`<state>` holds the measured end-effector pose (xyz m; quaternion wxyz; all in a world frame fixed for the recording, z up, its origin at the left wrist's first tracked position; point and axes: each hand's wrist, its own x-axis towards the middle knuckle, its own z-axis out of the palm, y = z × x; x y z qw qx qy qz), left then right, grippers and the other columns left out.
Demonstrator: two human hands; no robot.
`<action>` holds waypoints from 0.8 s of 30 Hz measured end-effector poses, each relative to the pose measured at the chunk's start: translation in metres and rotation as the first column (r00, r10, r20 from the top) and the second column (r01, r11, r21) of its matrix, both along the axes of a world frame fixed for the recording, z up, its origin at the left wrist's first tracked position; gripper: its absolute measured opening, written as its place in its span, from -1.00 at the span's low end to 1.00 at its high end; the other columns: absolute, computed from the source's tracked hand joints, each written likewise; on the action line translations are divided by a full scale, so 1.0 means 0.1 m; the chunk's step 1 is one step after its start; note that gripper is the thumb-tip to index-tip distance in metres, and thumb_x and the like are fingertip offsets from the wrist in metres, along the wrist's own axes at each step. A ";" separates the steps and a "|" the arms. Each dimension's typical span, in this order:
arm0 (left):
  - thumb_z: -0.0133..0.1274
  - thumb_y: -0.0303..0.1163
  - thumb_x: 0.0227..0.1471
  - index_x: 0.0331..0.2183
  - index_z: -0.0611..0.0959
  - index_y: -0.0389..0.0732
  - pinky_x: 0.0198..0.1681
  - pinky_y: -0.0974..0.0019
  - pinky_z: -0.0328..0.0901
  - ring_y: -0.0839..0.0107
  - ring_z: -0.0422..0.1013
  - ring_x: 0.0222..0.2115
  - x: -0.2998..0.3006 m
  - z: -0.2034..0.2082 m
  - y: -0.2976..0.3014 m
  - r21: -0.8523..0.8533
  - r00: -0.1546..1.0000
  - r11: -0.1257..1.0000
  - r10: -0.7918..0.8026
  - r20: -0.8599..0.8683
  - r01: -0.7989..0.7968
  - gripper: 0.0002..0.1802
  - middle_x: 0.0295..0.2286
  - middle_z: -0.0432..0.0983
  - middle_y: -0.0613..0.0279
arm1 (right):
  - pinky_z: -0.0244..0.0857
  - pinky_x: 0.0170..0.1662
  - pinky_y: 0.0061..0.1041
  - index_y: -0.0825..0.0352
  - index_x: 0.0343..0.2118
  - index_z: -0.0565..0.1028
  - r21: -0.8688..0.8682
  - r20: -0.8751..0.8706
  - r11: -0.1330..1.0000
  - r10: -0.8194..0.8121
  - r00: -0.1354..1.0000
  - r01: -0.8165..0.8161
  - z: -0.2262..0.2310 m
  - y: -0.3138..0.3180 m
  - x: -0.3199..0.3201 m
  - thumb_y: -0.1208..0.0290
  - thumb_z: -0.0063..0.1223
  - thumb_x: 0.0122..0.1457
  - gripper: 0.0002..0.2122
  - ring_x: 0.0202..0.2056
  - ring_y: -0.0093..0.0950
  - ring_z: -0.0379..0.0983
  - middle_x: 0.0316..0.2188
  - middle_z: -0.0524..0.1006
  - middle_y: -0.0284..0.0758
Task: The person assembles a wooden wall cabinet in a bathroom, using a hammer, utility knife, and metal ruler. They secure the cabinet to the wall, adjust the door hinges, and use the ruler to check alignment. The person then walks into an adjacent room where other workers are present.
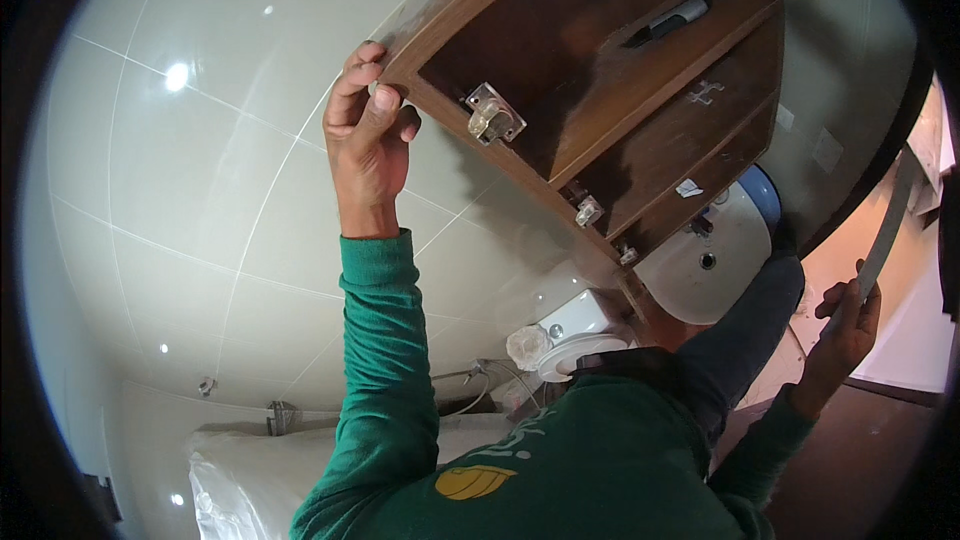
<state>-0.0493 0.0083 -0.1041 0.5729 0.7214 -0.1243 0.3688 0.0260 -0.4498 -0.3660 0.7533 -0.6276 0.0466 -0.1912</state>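
Observation:
An open brown wooden cabinet [620,125] with inner shelves and metal hinges fills the upper middle. At its left lower corner my left hand [368,135] is closed, thumb and fingers pinched on the edge. A small pale bit shows between them, too small to name. Off to the right, my right hand [850,330] grips a long, flat grey strip [888,220] that rises upward from the fingers. One hinge [493,115] sits on the cabinet frame near my left hand. A black-and-grey handheld object [670,22] lies inside the cabinet; its kind is unclear.
Below the cabinet are a white washbasin [690,270] and a toilet [580,340]. Pale tiled wall [220,170] covers the left side. Plastic sheeting [240,470] lies over something at the lower left. A doorway opening [900,270] is on the right.

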 end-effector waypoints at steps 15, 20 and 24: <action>0.20 -0.18 0.29 -0.19 0.73 -0.24 -0.46 0.42 0.33 0.56 0.41 -0.42 -0.06 0.17 -0.12 0.034 0.988 0.993 0.120 -0.096 -0.117 -0.71 -0.09 0.60 0.29 | 0.38 -0.29 -0.55 0.45 0.01 0.55 -0.044 0.167 0.988 -0.142 0.976 0.151 0.40 0.45 0.03 0.32 -0.01 0.47 -0.72 -0.37 -0.51 0.52 -0.40 0.59 -0.26; 0.15 -0.12 0.31 -0.16 0.66 -0.25 -0.43 0.37 0.36 0.52 0.42 -0.32 -0.17 -0.09 -0.34 -0.260 0.915 0.890 0.400 0.056 -0.374 -0.65 -0.16 0.58 0.26 | 0.49 -0.26 -0.42 0.41 -0.07 0.61 -0.052 0.396 0.971 0.235 0.888 -0.234 0.63 0.42 0.13 0.46 0.15 0.35 -0.82 -0.36 -0.44 0.56 -0.20 0.66 -0.18; 0.37 -0.44 0.00 0.03 0.68 -0.16 -0.24 0.32 0.49 0.36 0.49 -0.20 -0.63 -0.47 -1.10 0.390 0.926 0.840 0.357 0.126 -0.377 -0.50 0.06 0.51 0.12 | 0.58 -0.14 -0.40 0.38 -0.18 0.66 -0.479 0.617 0.839 0.531 0.581 -0.259 1.19 0.83 -0.02 0.51 0.24 0.24 -0.87 -0.21 -0.33 0.68 -0.21 0.70 -0.10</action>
